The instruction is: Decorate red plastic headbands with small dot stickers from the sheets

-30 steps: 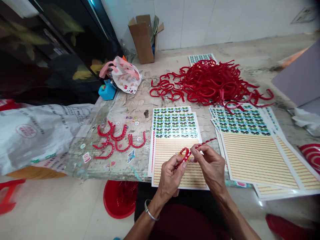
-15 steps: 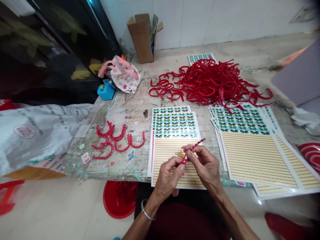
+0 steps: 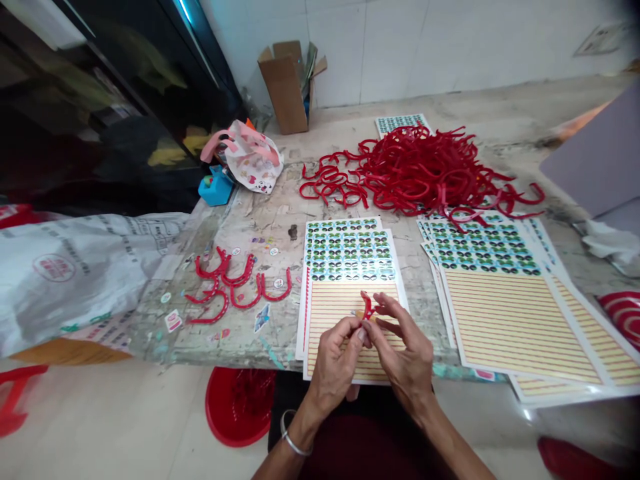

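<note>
Both hands meet over the front sheet of stickers (image 3: 350, 287), which has green-and-blue eye-like prints above thin striped rows. My left hand (image 3: 336, 357) pinches a thin red strip (image 3: 367, 305) between thumb and forefinger. On the same strip, my right hand (image 3: 403, 353) presses its thumb close to the left fingertips, its other fingers raised and spread. The strip bends upward from the fingers; its lower part is hidden by them. Left of the sheets lie several curved red strips (image 3: 250, 303) with pale marks along them.
A large tangled heap of red strips (image 3: 425, 173) covers the back of the table. More sticker sheets (image 3: 515, 320) overlap at the right. A patterned bag (image 3: 257, 163), a blue box (image 3: 216, 190) and a cardboard box (image 3: 284, 97) stand behind. Below the edge sits a red basin (image 3: 215, 420).
The strip, which slanted up to the right between my hands, now stands short and bent above the fingertips. My right hand has moved slightly left and lifted its fingers.
</note>
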Demonstrator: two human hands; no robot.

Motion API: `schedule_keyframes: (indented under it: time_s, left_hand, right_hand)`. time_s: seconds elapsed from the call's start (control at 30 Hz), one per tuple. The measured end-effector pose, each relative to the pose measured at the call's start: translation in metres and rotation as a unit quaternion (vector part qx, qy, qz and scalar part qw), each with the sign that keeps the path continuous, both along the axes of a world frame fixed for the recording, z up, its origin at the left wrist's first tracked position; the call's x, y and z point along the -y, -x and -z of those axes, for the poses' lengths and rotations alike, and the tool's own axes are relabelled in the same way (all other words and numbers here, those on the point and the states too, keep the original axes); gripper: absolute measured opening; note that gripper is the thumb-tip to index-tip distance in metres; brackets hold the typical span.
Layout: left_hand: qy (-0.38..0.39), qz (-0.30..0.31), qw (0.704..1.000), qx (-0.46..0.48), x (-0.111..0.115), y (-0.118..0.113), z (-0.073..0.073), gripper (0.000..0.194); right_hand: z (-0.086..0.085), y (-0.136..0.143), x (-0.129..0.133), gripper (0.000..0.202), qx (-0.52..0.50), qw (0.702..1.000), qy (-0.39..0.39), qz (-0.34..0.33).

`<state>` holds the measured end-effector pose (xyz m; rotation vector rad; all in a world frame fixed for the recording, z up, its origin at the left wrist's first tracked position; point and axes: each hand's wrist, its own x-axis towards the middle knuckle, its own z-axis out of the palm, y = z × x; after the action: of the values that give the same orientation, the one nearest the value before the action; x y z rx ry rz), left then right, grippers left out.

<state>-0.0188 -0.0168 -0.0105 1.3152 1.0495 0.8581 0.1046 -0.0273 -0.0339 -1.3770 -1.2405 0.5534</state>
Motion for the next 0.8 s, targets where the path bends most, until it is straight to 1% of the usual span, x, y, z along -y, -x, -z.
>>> schedule_keyframes:
  time_s: [0.03, 0.07, 0.1, 0.17, 0.2, 0.27, 0.3, 0.37, 0.47, 0.53, 0.63, 0.7, 0.8]
  left_hand:
    - [-0.005, -0.003, 1.0, -0.006, 0.001, 0.0, 0.001, 0.017]
    - [-0.011, -0.005, 1.0, -0.012, 0.001, 0.0, 0.002, 0.017]
    - [-0.018, -0.006, 1.0, -0.017, 0.002, 0.0, 0.002, 0.017]
    - [-0.036, 0.001, 0.999, -0.021, 0.002, 0.0, 0.003, 0.017]
    - [-0.048, 0.009, 0.999, -0.021, 0.002, 0.001, 0.003, 0.017]
    - [-0.077, 0.027, 0.996, -0.023, 0.002, 0.001, 0.004, 0.017]
    - [-0.094, 0.032, 0.995, -0.026, 0.001, 0.002, 0.005, 0.017]
    - [-0.125, 0.037, 0.991, -0.033, -0.002, 0.003, 0.007, 0.017]
    - [-0.149, 0.04, 0.987, -0.055, -0.005, 0.006, 0.007, 0.016]
    - [-0.166, 0.028, 0.981, -0.091, -0.006, 0.006, 0.004, 0.017]
    - [-0.189, 0.0, 0.968, -0.164, -0.004, 0.004, -0.001, 0.021]
    - [-0.156, 0.005, 0.972, -0.176, -0.002, 0.001, -0.004, 0.021]
    - [-0.071, 0.014, 0.99, -0.124, 0.001, -0.003, -0.003, 0.021]
  right_hand:
    - [0.0, 0.001, 0.0, 0.043, -0.034, 0.999, 0.031, 0.015]
    - [0.0, 0.001, 0.0, 0.042, -0.072, 0.995, 0.063, 0.021]
    - [-0.001, 0.0, -0.001, 0.037, -0.114, 0.989, 0.095, 0.01]
    - [-0.002, -0.002, -0.002, 0.022, -0.204, 0.966, 0.152, -0.053]
    - [-0.003, -0.004, -0.002, 0.018, -0.245, 0.95, 0.172, -0.091]
    - [-0.006, -0.008, -0.003, 0.015, -0.301, 0.923, 0.192, -0.14]
    - [-0.007, -0.009, -0.004, 0.014, -0.311, 0.918, 0.194, -0.154]
    - [-0.009, -0.011, -0.004, 0.014, -0.298, 0.922, 0.188, -0.161]
    - [-0.008, -0.012, -0.001, 0.015, -0.226, 0.947, 0.176, -0.146]
    - [-0.007, -0.01, 0.001, 0.014, -0.171, 0.963, 0.162, -0.128]
    - [-0.006, -0.007, 0.005, 0.013, -0.119, 0.976, 0.143, -0.113]
    - [-0.004, -0.006, 0.007, 0.013, -0.108, 0.979, 0.133, -0.106]
    - [0.002, -0.005, 0.008, 0.012, -0.12, 0.98, 0.14, -0.073]
